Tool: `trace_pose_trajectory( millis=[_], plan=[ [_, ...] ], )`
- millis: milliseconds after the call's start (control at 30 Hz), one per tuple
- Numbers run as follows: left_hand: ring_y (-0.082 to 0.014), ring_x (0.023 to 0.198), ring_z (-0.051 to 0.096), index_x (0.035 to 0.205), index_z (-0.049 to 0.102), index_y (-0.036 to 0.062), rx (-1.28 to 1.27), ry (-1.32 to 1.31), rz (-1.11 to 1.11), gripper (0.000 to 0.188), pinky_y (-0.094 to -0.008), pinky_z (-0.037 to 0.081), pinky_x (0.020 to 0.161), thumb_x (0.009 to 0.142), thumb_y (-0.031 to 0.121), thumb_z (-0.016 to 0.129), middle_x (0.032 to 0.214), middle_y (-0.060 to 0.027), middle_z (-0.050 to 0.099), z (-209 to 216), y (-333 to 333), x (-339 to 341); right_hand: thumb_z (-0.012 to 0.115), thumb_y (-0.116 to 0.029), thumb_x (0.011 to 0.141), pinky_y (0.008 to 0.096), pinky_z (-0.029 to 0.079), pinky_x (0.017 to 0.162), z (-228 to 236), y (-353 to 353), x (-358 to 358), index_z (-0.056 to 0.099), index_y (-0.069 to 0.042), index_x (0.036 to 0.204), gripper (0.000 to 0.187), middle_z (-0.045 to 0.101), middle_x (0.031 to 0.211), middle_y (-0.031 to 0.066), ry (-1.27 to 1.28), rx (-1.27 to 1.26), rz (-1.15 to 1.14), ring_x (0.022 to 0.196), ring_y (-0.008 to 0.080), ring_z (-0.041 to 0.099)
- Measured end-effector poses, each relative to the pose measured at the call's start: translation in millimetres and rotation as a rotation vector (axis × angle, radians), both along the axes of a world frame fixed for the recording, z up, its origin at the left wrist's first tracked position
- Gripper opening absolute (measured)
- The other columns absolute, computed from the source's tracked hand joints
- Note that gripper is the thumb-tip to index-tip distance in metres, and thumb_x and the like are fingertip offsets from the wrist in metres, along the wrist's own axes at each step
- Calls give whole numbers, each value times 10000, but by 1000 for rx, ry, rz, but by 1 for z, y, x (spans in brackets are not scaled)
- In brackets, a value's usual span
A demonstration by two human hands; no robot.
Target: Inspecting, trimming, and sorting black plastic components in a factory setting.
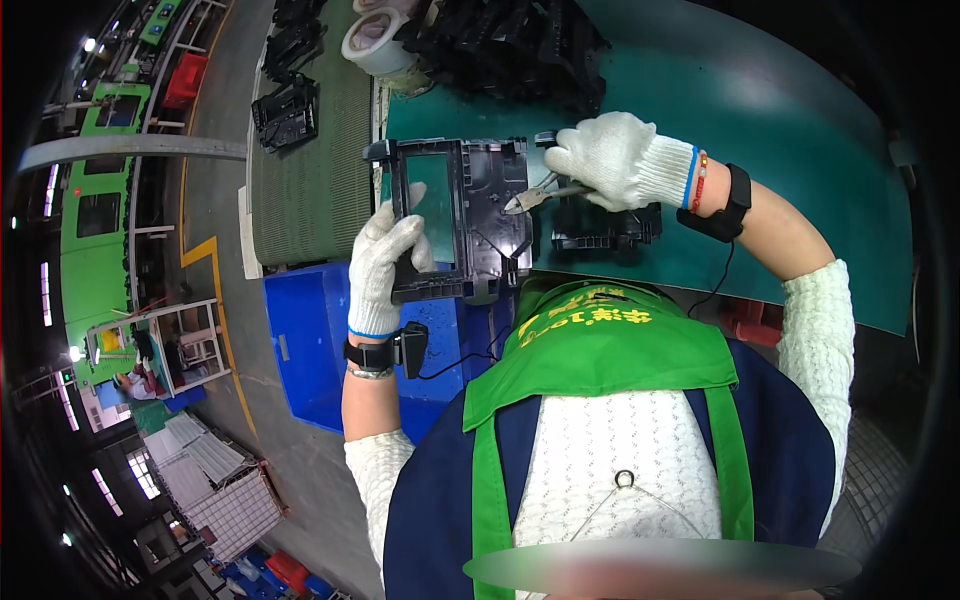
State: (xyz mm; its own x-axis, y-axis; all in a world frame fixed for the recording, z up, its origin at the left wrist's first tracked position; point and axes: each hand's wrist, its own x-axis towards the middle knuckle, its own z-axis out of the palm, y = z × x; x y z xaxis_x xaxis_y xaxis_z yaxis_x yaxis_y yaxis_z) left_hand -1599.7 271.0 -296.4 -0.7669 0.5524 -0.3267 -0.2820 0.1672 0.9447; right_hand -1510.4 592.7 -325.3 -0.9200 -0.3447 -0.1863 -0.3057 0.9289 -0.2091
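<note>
My left hand (pixel 384 262), in a white knit glove, grips the left side of a black plastic frame (pixel 492 210) with a large rectangular opening. The fingers wrap round its edge, and some show through the opening. Closed round a pair of cutting pliers (pixel 528 200) is my gloved right hand (pixel 612 160). The pliers' metal jaws are over the ribbed right part of the frame; whether they touch it I cannot tell. Another black plastic part (pixel 600 225) lies on the green table just below the right hand.
A green-topped table (pixel 740 120) spreads beyond my hands, with a heap of black parts (pixel 510 45) and white rolls (pixel 375 40) at its far left. On the ribbed conveyor belt (pixel 310 190) lie more black parts (pixel 285 110). A blue bin (pixel 310 345) stands below the frame.
</note>
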Motion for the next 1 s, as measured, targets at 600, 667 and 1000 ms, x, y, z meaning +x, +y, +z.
trace_pose_trajectory(
  millis=[600,667,1000],
  plan=[
    [-136,871,630,1576,379,-69,-180,215,93,756,-265,532,770,915,155,668,1147,-154,669,-52,13,1,780,-452,868,478,557,856,-22,-38,-27,643,-61,1196,529,611,1109,161,391,-255,-297,1044,359,623],
    [-144,979,640,1587,372,-60,-314,220,85,769,-275,537,837,920,177,672,1300,-170,643,-45,24,7,777,-454,869,476,557,858,-26,-43,-36,644,-62,1198,529,613,1105,162,376,-214,-310,1041,360,626],
    [-221,984,703,1570,429,-11,-372,453,44,726,-363,552,875,930,246,655,1227,-186,710,-75,24,-1,743,-461,909,440,563,834,-31,-54,-54,645,-69,1157,473,640,1002,168,84,-224,-415,950,327,668]
  ],
)
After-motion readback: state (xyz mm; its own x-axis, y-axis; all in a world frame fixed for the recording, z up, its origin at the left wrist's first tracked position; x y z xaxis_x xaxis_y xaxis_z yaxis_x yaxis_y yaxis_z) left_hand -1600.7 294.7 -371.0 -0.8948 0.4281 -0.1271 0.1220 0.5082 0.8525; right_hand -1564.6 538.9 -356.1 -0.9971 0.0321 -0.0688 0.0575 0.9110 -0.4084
